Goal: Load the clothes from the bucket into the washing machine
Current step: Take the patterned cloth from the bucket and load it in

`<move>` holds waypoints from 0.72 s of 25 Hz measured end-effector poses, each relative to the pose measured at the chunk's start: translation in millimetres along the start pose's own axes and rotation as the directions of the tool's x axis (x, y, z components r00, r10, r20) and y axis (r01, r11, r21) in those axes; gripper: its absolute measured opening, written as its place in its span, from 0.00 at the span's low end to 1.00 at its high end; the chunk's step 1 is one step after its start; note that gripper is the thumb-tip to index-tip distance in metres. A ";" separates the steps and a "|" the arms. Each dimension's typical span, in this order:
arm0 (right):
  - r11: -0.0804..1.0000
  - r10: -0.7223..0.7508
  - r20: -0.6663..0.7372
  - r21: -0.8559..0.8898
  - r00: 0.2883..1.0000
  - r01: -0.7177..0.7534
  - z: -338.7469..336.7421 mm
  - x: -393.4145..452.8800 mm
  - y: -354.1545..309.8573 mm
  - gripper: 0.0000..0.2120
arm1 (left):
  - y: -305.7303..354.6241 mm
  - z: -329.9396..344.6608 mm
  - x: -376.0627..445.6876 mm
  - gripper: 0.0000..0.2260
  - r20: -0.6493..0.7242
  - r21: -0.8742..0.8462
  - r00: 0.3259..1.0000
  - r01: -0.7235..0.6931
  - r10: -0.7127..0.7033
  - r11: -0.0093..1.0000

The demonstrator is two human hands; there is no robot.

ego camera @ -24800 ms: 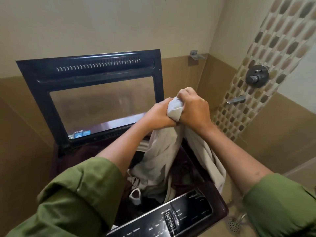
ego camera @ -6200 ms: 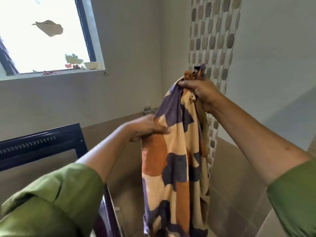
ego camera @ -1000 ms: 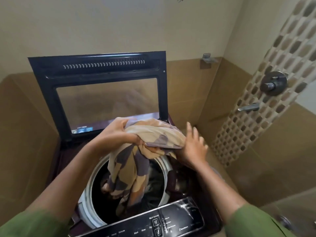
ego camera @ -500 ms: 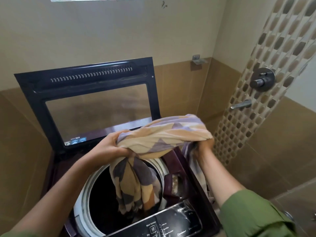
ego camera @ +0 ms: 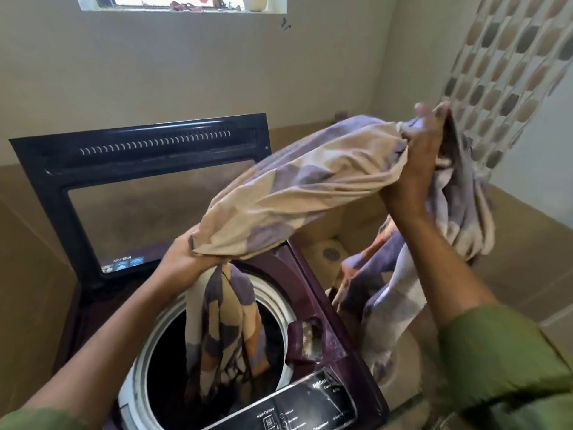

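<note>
Lid (ego camera: 139,169) sticker reads "EasyTECH"; control panel (ego camera: 297,408): "White…", "Wash Options"; rest too blurry.

Window (ego camera: 186,1) high on beige wall (ego camera: 186,66); patterned tile strip (ego camera: 508,57) at right

A home bathroom used for laundry. Just below the left hand (ego camera: 186,259) stands a top-loading washing machine (ego camera: 313,293) with its lid (ego camera: 139,169) raised. Behind the right hand (ego camera: 415,156) runs a band of mosaic tiles (ego camera: 502,66); a floor drain (ego camera: 331,253) lies below it. A small window (ego camera: 186,1) sits high above.
</note>
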State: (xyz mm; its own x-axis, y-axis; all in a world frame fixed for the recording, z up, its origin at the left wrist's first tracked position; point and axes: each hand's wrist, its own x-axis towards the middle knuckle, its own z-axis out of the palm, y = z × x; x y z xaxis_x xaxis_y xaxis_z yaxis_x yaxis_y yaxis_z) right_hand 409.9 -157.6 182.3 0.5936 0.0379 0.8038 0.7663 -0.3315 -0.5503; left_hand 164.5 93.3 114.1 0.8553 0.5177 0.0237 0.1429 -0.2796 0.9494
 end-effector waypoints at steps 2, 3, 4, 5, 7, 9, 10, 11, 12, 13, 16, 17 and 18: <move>0.974 -0.220 -0.140 0.029 0.965 0.226 -7.6 7.1 -18.1 0.15 | -4.6 6.8 -0.8 0.24 0.034 -0.002 0.999 -0.030 0.030 1.000; 0.928 -0.371 -0.132 -0.027 0.919 0.371 -10.4 10.5 -27.5 0.11 | -4.8 9.2 -0.6 0.22 0.034 0.017 0.999 -0.040 0.040 0.999; 0.877 -0.479 -0.089 -0.087 0.873 0.472 -11.1 13.2 -33.9 0.06 | -6.8 8.0 0.1 0.21 0.020 0.037 0.999 -0.029 0.028 0.999; 0.864 -0.499 -0.016 -0.086 0.867 0.496 -6.9 12.6 -34.7 0.05 | -7.5 2.5 -0.2 0.19 0.013 0.055 1.000 -0.008 0.007 0.998; 0.971 -0.233 0.130 0.090 0.964 0.223 1.8 -2.5 -42.7 0.16 | -9.7 -13.9 -1.4 0.23 0.043 0.087 0.998 0.046 -0.050 0.995; 0.985 -0.133 0.188 0.137 0.973 0.108 18.1 -18.5 -55.4 0.23 | -3.4 -25.1 -4.4 0.43 0.073 0.075 0.989 0.120 -0.126 0.990; 0.977 -0.203 0.194 0.110 0.960 0.185 24.5 -25.9 -62.8 0.22 | 3.6 -25.2 -4.5 0.51 0.090 0.003 0.986 0.141 -0.140 0.990; 0.947 -0.321 0.216 0.103 0.922 0.305 31.5 -32.9 -70.4 0.18 | 16.7 -20.6 -3.3 0.56 0.138 -0.081 0.986 0.110 -0.098 0.991; 0.871 -0.491 0.234 0.103 0.839 0.481 41.3 -43.0 -77.5 0.13 | 30.4 -15.1 1.2 0.59 0.183 -0.134 0.983 0.045 -0.020 0.990; 0.772 -0.633 0.245 0.138 0.734 0.620 51.1 -52.6 -85.3 0.09 | 47.7 -5.4 5.5 0.62 0.226 -0.142 0.972 -0.026 0.058 0.990; 0.695 -0.712 0.354 0.228 0.607 0.682 66.0 -73.7 -100.9 0.06 | 74.9 17.3 11.0 0.58 0.286 -0.138 0.946 -0.115 0.151 0.984; 0.716 -0.690 0.371 0.222 0.622 0.662 62.2 -77.7 -98.4 0.11 | 75.2 18.1 9.6 0.49 0.284 -0.155 0.949 -0.095 0.137 0.983; 0.728 -0.676 0.374 0.211 0.634 0.652 57.6 -82.5 -90.3 0.16 | 73.8 16.1 9.1 0.37 0.272 -0.150 0.955 -0.077 0.116 0.986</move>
State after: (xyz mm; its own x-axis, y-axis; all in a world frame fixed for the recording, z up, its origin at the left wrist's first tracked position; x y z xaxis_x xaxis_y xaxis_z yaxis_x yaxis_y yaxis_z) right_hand 305.9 -76.5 152.6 -0.0499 0.6012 0.7975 0.9970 -0.0176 0.0756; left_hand 190.9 64.3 179.3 0.9691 0.2419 0.0475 0.0002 -0.1937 0.9811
